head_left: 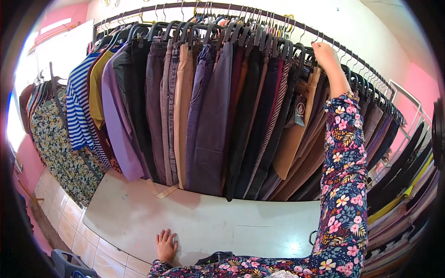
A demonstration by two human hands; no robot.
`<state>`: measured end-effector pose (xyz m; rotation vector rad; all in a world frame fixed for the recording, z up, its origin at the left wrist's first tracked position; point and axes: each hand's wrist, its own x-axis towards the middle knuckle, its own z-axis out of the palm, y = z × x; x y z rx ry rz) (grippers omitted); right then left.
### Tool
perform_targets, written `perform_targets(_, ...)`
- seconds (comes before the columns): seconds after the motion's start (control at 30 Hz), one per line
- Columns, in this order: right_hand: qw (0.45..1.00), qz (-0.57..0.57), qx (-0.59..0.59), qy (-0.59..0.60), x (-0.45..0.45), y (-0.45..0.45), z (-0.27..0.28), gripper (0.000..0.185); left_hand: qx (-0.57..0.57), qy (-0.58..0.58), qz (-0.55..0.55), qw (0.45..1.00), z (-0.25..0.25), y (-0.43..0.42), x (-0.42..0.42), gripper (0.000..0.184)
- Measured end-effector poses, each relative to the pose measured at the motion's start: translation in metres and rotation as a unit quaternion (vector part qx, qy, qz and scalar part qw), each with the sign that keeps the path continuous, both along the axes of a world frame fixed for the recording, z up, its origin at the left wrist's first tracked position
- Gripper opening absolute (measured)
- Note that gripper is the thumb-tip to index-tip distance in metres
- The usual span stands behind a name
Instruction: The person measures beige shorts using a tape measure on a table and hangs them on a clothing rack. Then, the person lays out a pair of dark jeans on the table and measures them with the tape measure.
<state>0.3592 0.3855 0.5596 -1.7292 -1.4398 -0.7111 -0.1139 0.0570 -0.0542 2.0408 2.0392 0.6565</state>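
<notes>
My right hand (326, 56) is raised to the clothes rail (259, 14), its fingers closed at the hook of a clothes hanger. The hook itself is mostly hidden by the fingers. Below and just left of it hang tan trousers (289, 150) with a dark tag (300, 111) bearing a round white logo. Brown trousers (303, 160) hang close beside them, partly behind my floral sleeve. Down on the white table (222, 222), my left hand (166, 246) lies palm down with its fingers spread, holding nothing.
Several dark trousers (211, 139), a purple garment (116, 116) and a blue-striped shirt (83, 102) hang along the rail. A floral garment (65, 143) hangs at far left. More clothes (403, 199) hang at right. A dark grey plastic object (69, 264) stands at lower left.
</notes>
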Motion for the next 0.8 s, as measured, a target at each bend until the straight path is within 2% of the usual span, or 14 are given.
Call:
perform_targets(0.03,1.0,0.001,0.001,0.0,-0.003,-0.004,0.001,0.034,0.001,0.0,0.001,1.0,0.001,0.0,0.0,0.038)
perform_targets(0.1,0.962,0.1,0.243,-0.07,-0.009,-0.013,0.005,0.037,-0.001,0.0,0.0,1.0,0.002,0.0,0.0,0.038)
perform_targets(0.13,0.962,0.101,0.245,-0.071,-0.021,-0.021,0.007,0.037,0.0,-0.001,0.0,1.0,0.0,0.001,-0.001,0.038)
perform_targets(0.2,0.983,0.156,0.087,0.044,-0.047,-0.035,0.008,0.04,0.004,-0.001,0.0,1.0,-0.004,0.001,-0.002,0.038)
perform_targets(0.23,0.986,0.159,-0.016,0.043,-0.048,-0.029,0.012,0.041,0.002,0.0,-0.001,1.0,-0.004,0.001,-0.003,0.038)
perform_targets(0.27,0.991,0.131,0.0,0.008,-0.05,-0.012,0.005,0.041,0.005,-0.003,0.0,1.0,-0.003,0.001,-0.003,0.038)
perform_targets(0.33,0.995,0.063,-0.071,0.003,-0.051,0.007,0.0,0.036,0.007,-0.006,0.001,1.0,-0.005,0.001,-0.003,0.038)
perform_targets(0.37,0.995,0.064,-0.073,0.002,-0.054,0.014,-0.005,0.036,0.01,-0.006,0.002,1.0,-0.003,0.0,-0.001,0.038)
perform_targets(0.43,0.968,0.161,0.02,0.193,-0.06,0.019,-0.022,0.037,0.017,-0.008,0.004,1.0,-0.005,-0.001,0.0,0.038)
perform_targets(0.53,0.972,0.128,0.141,0.136,-0.062,0.019,-0.03,0.032,0.023,-0.01,0.007,1.0,-0.005,-0.004,0.003,0.039)
perform_targets(0.8,0.964,0.139,0.189,0.129,-0.06,0.012,-0.029,0.03,0.022,-0.016,0.01,1.0,-0.001,-0.009,0.01,0.037)
